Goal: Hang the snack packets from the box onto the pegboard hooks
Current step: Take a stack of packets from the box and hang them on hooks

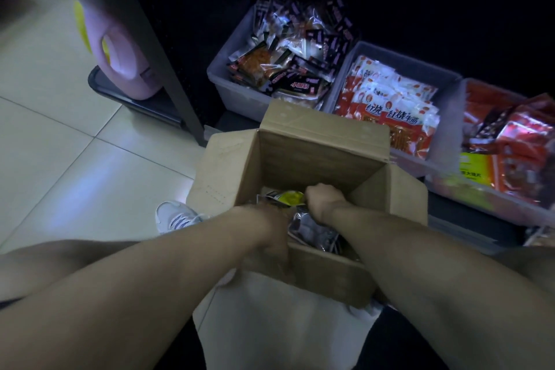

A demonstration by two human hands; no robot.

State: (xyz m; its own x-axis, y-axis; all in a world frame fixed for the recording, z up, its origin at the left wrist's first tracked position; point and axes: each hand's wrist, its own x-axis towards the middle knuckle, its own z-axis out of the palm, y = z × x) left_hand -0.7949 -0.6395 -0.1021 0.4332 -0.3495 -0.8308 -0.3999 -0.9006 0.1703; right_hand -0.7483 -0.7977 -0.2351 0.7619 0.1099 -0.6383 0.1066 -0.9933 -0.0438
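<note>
Both hands are down in the open brown cardboard box (315,159) on the floor. The right hand (322,198) curls its fingers round a yellow-topped shiny snack packet (288,198). The left hand (271,237) is blurred; I cannot tell its fingers. Best lift one packet by its top. The far red-and-white packets (393,112) read "红烧牛筋".

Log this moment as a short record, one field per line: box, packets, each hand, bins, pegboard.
box: open cardboard box, flaps out, on the floor between the person's legs
packets: silver and yellow snack packets at the bottom of the box
left hand: left hand at the box's near wall, fingers hidden; grip cannot be told
right hand: right hand inside the box, fingers curled at the packets
bins: three grey bins of snack packs behind the box
pegboard: not in view
</note>
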